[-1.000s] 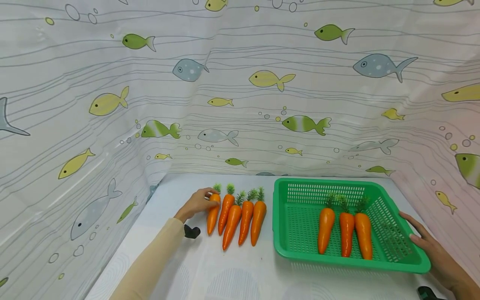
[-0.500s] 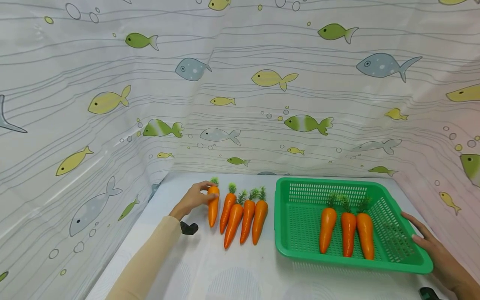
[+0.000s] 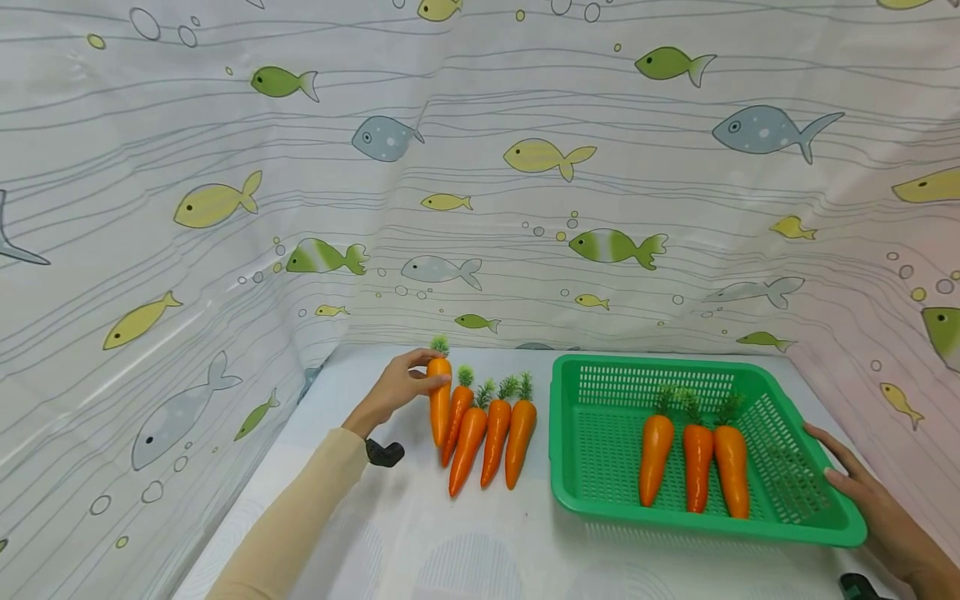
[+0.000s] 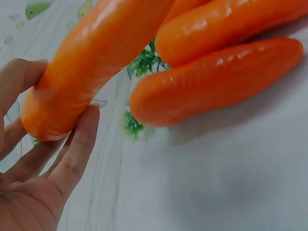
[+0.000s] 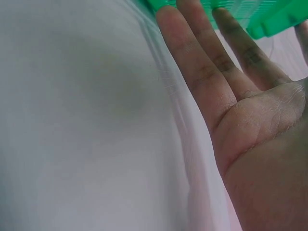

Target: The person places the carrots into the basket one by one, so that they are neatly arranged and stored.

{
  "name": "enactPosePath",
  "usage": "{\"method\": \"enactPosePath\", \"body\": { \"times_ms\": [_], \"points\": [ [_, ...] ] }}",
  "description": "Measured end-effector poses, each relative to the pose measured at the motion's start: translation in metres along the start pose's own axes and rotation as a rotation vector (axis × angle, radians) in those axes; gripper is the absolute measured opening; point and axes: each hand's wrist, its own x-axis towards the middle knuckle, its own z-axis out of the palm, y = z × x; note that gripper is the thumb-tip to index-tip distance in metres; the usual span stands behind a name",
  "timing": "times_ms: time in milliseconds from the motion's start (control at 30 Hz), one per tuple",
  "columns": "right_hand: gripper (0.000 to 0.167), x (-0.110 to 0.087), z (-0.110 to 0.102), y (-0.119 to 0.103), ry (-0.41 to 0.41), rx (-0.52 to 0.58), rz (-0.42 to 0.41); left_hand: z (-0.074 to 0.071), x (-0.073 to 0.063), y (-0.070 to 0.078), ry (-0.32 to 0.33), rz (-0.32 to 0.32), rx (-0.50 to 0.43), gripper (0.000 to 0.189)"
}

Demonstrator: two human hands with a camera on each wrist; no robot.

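My left hand (image 3: 402,386) pinches an orange carrot (image 3: 440,410) near its thick top, with the green leafy tuft poking up past the fingers. In the left wrist view this carrot (image 4: 96,53) slants across, thumb and fingers on either side of it. Just right of it several carrots (image 3: 495,442) lie side by side on the table, tufts pointing away. A green plastic basket (image 3: 600,510) stands on the right and holds 3 carrots (image 3: 697,468). At its right side my right hand (image 3: 873,500) touches the rim; the right wrist view shows straight fingers (image 5: 207,72) against the basket.
A white table (image 3: 420,542) bears the carrots and basket. Behind and to both sides rises a white sheet (image 3: 480,233) printed with fish. Dark strap ends show at both wrists.
The leftmost carrot has been raised from its spot in the row by my left hand, then carried slightly right, now overlapping its neighbour. My right hand stays at the basket.
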Motion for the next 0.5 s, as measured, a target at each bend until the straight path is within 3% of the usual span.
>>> {"method": "enactPosePath", "body": {
  "times_ms": [500],
  "points": [
    [0.061,0.0,0.0,-0.001,-0.021,0.035,0.013,0.019,-0.001,0.029,-0.041,0.073,-0.012,0.056]
  ]
}}
